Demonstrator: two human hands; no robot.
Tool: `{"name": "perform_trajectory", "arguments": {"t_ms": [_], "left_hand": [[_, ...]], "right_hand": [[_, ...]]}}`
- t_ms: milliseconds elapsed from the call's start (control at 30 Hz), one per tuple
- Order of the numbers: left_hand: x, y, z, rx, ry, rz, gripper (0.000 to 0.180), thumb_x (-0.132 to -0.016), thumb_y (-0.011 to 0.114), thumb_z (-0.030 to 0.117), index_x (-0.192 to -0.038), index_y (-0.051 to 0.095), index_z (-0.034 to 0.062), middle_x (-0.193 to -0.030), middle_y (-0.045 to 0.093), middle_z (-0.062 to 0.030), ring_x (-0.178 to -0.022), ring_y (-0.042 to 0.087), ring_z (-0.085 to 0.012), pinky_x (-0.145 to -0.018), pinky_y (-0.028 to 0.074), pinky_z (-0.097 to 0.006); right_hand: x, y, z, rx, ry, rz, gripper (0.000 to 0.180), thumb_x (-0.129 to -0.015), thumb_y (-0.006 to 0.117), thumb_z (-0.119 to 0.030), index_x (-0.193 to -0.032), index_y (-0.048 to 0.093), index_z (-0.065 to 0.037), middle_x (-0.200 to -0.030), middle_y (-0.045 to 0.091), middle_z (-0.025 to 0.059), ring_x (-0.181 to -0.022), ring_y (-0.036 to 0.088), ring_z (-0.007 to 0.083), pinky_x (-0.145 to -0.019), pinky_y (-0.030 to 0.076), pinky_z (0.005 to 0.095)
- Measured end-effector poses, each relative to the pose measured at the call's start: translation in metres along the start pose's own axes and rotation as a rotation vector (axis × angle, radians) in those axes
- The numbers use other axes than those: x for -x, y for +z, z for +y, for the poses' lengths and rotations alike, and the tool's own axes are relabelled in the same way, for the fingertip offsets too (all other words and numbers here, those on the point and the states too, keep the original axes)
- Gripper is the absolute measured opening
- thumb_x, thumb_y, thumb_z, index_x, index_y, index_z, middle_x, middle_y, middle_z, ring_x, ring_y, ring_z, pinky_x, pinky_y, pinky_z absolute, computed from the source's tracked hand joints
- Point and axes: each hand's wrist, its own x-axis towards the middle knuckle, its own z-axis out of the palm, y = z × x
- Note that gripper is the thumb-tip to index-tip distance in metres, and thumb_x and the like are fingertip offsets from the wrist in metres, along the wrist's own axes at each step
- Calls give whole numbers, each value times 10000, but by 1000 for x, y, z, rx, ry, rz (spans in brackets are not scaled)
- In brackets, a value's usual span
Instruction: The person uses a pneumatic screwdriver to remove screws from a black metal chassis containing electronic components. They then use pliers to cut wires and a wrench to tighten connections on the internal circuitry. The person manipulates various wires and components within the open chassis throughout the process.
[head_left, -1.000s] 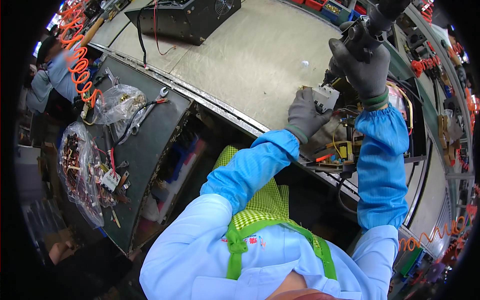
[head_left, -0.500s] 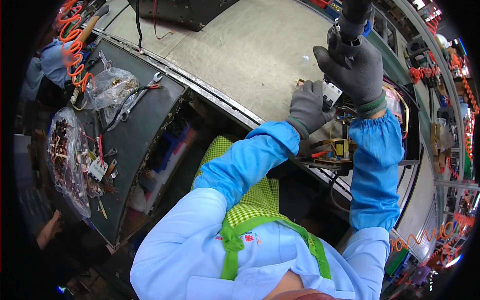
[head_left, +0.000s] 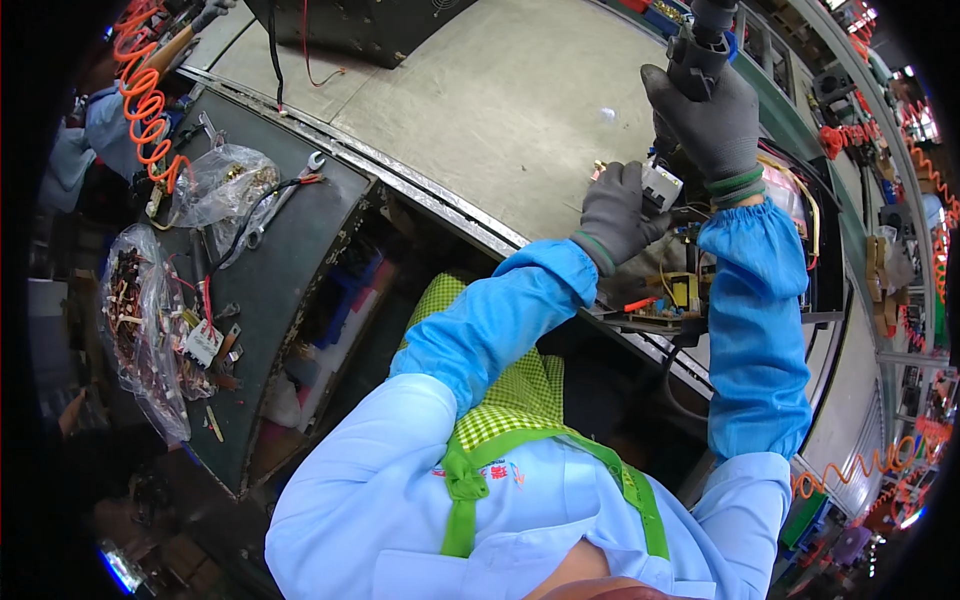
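Observation:
My left hand (head_left: 612,218), in a grey glove, is closed around a small white circuit breaker (head_left: 661,188) near the table's front edge. A brass-coloured terminal piece (head_left: 599,170) shows beyond its fingertips. In my right hand (head_left: 715,128), also gloved, is a black power screwdriver (head_left: 699,62) that hangs down from above. Its lower end points at the breaker's top; whether the bit sits in a screw is too small to tell. Just below and right of my hands lies an open electrical unit (head_left: 680,292) with a yellow transformer and wires.
A dark side bench (head_left: 300,235) at the left carries wrenches (head_left: 268,220), plastic bags of small metal parts (head_left: 140,325) and another white breaker (head_left: 203,343). A black metal case (head_left: 360,28) stands at the table's far edge. An orange coiled hose (head_left: 140,85) hangs near a co-worker's arm.
My right hand has shifted slightly up and its thumb now lies higher along the screwdriver. My left hand keeps its hold on the breaker, almost unmoved.

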Motion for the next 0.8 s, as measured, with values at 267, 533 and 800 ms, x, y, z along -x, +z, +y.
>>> {"name": "perform_trajectory", "arguments": {"t_ms": [267,533,800], "left_hand": [[5,-7,3,-26,-15,2,684,-634,806,366,-1124,459,40,-1017,520,-184,-928,554,-351,-772,485,-439],[4,-18,2,-32,-64,-35,678,-650,784,375,-1128,451,28,-1030,516,-193,-957,554,-353,-776,491,-437],[3,-18,4,-51,-77,-24,684,-646,790,396,-1114,453,27,-1025,520,-186,-932,567,-352,-755,499,-435]], "right_hand": [[6,-5,-8,-86,-47,62,313,-752,735,-311,-966,656,-97,-703,662,40,-647,662,135,-605,527,296],[14,-26,-6,-488,-36,236,231,-738,765,-147,-889,627,-40,-649,608,-8,-616,595,56,-577,493,264],[18,-22,6,-351,-42,115,219,-732,769,-150,-870,627,-57,-652,609,0,-602,600,79,-584,496,264]]}}
